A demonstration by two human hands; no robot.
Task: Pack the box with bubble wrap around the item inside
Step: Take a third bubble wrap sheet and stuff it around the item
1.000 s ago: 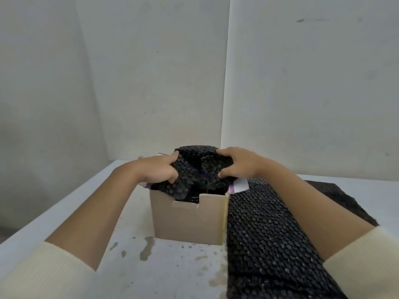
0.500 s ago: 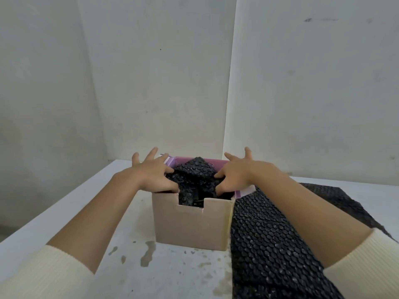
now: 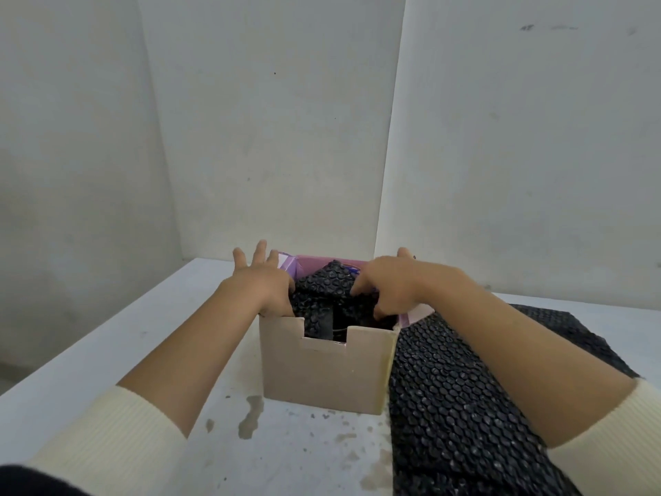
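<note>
A tan cardboard box [image 3: 322, 370] with purple inner flaps stands at the middle of the table. Black bubble wrap [image 3: 323, 286] is bunched in its open top and covers the item inside, which is hidden. My left hand [image 3: 259, 281] is at the box's left rim, fingers spread and thumb pressing the wrap down. My right hand [image 3: 388, 284] is over the right rim, with index finger and thumb bent down and pushing into the wrap. A long sheet of the same bubble wrap [image 3: 450, 406] trails out of the box over its right side onto the table.
The white table [image 3: 150, 338] has brown stains in front of the box. Plain white walls close in behind and on the left, meeting in a corner just past the box. The table's left edge runs diagonally.
Both hands have let go of the bunched wrap and spread their fingers, pushing it lower into the box. The purple back flap now shows above the wrap.
</note>
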